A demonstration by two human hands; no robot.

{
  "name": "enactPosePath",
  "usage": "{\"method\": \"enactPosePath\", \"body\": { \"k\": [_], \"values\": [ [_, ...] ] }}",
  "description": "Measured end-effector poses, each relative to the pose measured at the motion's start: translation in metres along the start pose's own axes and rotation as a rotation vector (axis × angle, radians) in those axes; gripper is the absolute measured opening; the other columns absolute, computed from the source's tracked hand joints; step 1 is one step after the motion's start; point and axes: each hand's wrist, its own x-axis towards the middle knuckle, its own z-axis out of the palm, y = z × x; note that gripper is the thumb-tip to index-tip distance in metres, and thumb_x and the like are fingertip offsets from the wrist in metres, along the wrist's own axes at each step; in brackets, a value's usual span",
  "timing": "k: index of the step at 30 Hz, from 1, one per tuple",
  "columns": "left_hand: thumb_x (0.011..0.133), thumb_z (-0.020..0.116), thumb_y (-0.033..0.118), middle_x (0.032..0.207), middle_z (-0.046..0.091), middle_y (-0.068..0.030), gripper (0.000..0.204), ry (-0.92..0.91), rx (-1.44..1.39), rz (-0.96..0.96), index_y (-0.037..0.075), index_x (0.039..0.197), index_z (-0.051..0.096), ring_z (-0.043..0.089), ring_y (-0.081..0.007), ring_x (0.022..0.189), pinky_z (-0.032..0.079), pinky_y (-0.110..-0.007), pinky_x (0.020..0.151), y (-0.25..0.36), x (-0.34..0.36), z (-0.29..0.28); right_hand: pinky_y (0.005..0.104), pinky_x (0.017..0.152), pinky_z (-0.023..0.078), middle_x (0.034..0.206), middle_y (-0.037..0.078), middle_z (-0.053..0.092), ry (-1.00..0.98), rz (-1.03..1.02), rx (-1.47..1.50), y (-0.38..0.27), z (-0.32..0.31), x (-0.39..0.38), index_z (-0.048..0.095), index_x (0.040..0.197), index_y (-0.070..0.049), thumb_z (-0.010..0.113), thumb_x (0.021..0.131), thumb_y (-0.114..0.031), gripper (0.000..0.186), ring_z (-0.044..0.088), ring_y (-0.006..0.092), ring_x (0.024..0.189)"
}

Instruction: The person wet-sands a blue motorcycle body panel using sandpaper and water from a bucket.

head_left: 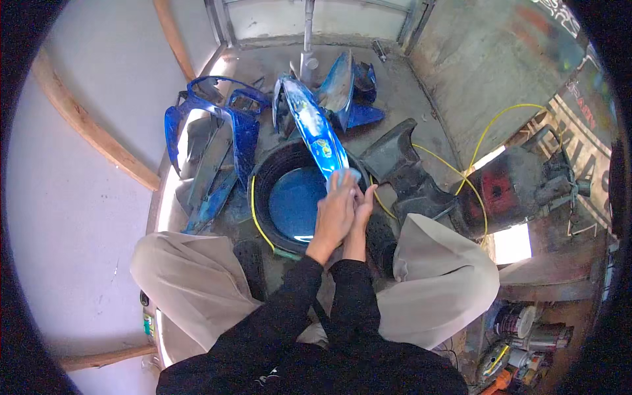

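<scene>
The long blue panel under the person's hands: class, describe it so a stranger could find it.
Find the round black basin of blue water. The long blue panel slants up from its rim, both hands at its lower end. Unlike the blue pieces behind, it is narrow, glossy and wet.

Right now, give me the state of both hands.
Left hand: pressing a light blue cloth onto the blue panel.
Right hand: beside the left, grip cannot be told.

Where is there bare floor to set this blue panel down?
Bare concrete floor lies beyond the yellow hose, at upper right. Another patch sits behind the blue panels near the pipe. Around the black basin, both hands and the black part it is crowded.
</scene>
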Motion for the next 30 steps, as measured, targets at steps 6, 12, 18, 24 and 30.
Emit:
{"method": "enactPosePath", "body": {
  "k": [6, 12, 18, 24, 30],
  "values": [
    [0.107, 0.040, 0.019, 0.154, 0.044, -0.0252, 0.043, 0.028, 0.122, 0.005, 0.005, 0.146, 0.052, 0.044, -0.0471, 0.139, 0.048, -0.051, 0.107, -0.033, 0.045, -0.005, 0.0451, 0.120, 0.032, 0.156, 0.019, 0.047, -0.190, -0.110, -0.018, -0.003, 0.022, -0.015, 0.047, 0.150, 0.007, 0.028, 0.100, -0.078, 0.100, 0.046, 0.0316, 0.143],
    [0.106, 0.045, 0.019, 0.154, 0.044, -0.0266, 0.043, -0.082, 0.004, -0.094, 0.005, 0.145, 0.052, 0.040, -0.0491, 0.142, 0.046, -0.052, 0.108, 0.017, -0.016, 0.016, 0.0431, 0.119, 0.035, 0.154, 0.020, 0.050, -0.029, -0.034, -0.005, -0.001, -0.027, 0.026, 0.044, 0.151, 0.008, 0.028, 0.100, -0.077, 0.100, 0.049, 0.0311, 0.141],
    [0.108, 0.041, 0.021, 0.149, 0.048, -0.0277, 0.041, 0.071, 0.093, 0.006, 0.005, 0.143, 0.054, 0.050, -0.0495, 0.132, 0.050, -0.054, 0.102, -0.032, 0.045, -0.001, 0.0443, 0.117, 0.038, 0.153, 0.019, 0.051, -0.155, -0.092, 0.009, 0.004, 0.018, -0.009, 0.052, 0.148, 0.003, 0.028, 0.101, -0.076, 0.095, 0.053, 0.0308, 0.136],
    [0.106, 0.045, 0.016, 0.150, 0.051, -0.0253, 0.038, -0.004, -0.019, -0.056, -0.001, 0.136, 0.058, 0.040, -0.0488, 0.142, 0.046, -0.053, 0.108, 0.014, -0.005, 0.016, 0.0400, 0.117, 0.037, 0.150, 0.019, 0.053, -0.020, -0.058, -0.017, -0.005, -0.020, 0.015, 0.047, 0.147, 0.011, 0.031, 0.099, -0.078, 0.103, 0.053, 0.0307, 0.135],
    [0.107, 0.043, 0.016, 0.151, 0.050, -0.0253, 0.039, 0.025, 0.006, 0.010, -0.002, 0.138, 0.057, 0.037, -0.0468, 0.145, 0.043, -0.051, 0.112, -0.019, 0.031, 0.001, 0.0398, 0.115, 0.038, 0.146, 0.018, 0.057, -0.164, -0.087, 0.024, 0.007, 0.003, 0.003, 0.046, 0.148, 0.010, 0.030, 0.098, -0.080, 0.105, 0.055, 0.0296, 0.132]
  ]
}}
